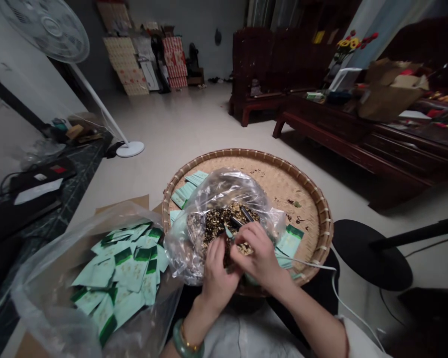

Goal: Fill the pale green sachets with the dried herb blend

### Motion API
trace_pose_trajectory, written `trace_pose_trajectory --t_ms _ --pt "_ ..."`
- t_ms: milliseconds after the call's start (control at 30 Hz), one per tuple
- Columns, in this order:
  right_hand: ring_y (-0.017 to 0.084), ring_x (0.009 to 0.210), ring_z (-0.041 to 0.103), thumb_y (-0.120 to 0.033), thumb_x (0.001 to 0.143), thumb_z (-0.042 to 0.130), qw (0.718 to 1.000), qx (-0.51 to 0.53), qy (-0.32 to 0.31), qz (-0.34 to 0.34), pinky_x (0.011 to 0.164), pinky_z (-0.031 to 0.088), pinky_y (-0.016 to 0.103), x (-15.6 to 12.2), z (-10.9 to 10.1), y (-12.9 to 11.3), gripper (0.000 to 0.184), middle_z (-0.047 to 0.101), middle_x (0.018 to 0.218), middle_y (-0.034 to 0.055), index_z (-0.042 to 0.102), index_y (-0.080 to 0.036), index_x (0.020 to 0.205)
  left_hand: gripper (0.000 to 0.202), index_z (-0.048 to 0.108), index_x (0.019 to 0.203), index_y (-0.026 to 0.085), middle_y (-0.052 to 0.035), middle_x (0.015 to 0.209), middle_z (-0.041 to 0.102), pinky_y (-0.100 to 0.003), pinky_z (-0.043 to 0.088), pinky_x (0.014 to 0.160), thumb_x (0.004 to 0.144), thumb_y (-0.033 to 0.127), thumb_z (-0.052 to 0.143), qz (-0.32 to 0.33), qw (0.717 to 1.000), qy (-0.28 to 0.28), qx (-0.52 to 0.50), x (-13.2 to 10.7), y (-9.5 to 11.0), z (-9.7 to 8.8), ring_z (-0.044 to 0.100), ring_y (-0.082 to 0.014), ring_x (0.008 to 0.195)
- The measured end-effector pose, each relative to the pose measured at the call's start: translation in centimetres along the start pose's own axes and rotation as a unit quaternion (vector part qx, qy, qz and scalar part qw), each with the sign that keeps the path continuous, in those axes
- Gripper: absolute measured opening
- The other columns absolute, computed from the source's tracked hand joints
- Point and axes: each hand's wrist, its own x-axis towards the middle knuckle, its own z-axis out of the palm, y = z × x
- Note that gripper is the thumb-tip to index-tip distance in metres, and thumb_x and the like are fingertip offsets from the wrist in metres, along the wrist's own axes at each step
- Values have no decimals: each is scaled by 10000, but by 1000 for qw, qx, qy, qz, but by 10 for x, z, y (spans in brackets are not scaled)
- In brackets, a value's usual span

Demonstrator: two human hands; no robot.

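My left hand (219, 268) is closed, its fingers pinching a small pale green sachet (229, 232), most of which is hidden by the hands. My right hand (259, 256) meets it from the right, fingertips closed at the sachet's edge. Both hands are over an open clear plastic bag (224, 185) holding a loose mix of dark and pale dried bits (218, 217). Two dark, stick-like ends (247, 214) lie on the mix just beyond my right hand; what they belong to cannot be told. The bag sits in a round woven bamboo tray (323, 219).
Flat green packets (184, 194) lie at the tray's left, others (290, 240) at its right. A large plastic bag (41, 273) of filled packets stands left. A white cable (334, 281) crosses the tray's right rim. A fan (130, 149) and a black round base (371, 253) flank the tray.
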Motion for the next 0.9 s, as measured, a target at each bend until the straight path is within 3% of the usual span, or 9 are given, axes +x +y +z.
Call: trace_pose_trajectory --t_ms 167,267,333,433,567,633,800,900 --pt "159 804 582 -151 821 538 988 129 -77 46 629 543 263 -5 7 -5 58 517 1048 100 543 -201 851 135 701 876 216 -103 896 695 -422 467 876 837 252 576 -79 991 -3 -106 3 -8 -1 617 -269 923" --pt "136 782 604 -155 883 491 987 119 -97 39 651 568 276 2 -1 3 280 446 1288 148 515 -212 1156 234 672 670 214 -63 725 650 -337 460 735 856 309 565 -125 982 -30 -136 11 -6 -10 584 -220 748" --pt "157 866 604 -141 907 473 991 57 -118 -12 734 563 314 8 -5 11 375 429 1347 151 475 -228 1272 314 604 564 207 -30 628 581 -291 420 641 849 338 577 -137 981 -38 -131 15 -6 -15 527 -183 652" --pt "209 1001 561 -142 913 498 986 -35 -132 -91 820 528 368 12 -7 20 334 534 1257 121 547 -241 1228 371 524 524 197 -2 590 511 -266 369 589 858 357 554 -132 985 -51 -99 16 -8 -18 474 -153 607" --pt "216 983 534 -126 903 524 980 -71 -118 -140 816 505 376 10 -4 26 310 609 1156 99 579 -234 1188 408 476 540 191 10 607 498 -254 342 555 899 384 472 -157 979 -84 -103 15 -10 -19 441 -134 578" --pt "207 945 532 -137 900 536 982 -60 -117 -139 802 498 360 9 -3 26 253 623 1081 96 598 -210 1135 391 502 569 189 5 627 519 -255 354 568 905 384 460 -166 975 -96 -108 16 -9 -20 458 -141 596" --pt "212 845 502 -289 875 598 983 -67 -160 -59 683 472 328 16 -6 25 125 560 896 94 632 -170 888 212 646 704 204 -50 732 622 -305 416 681 860 297 538 -125 980 -117 -103 23 -1 -21 549 -207 726" --pt "207 795 486 -219 906 523 977 -64 -189 -68 637 442 314 21 -11 25 142 567 833 87 630 -172 825 152 687 717 220 -56 713 647 -313 437 685 822 252 581 -108 983 -111 -99 26 -2 -21 565 -212 696"
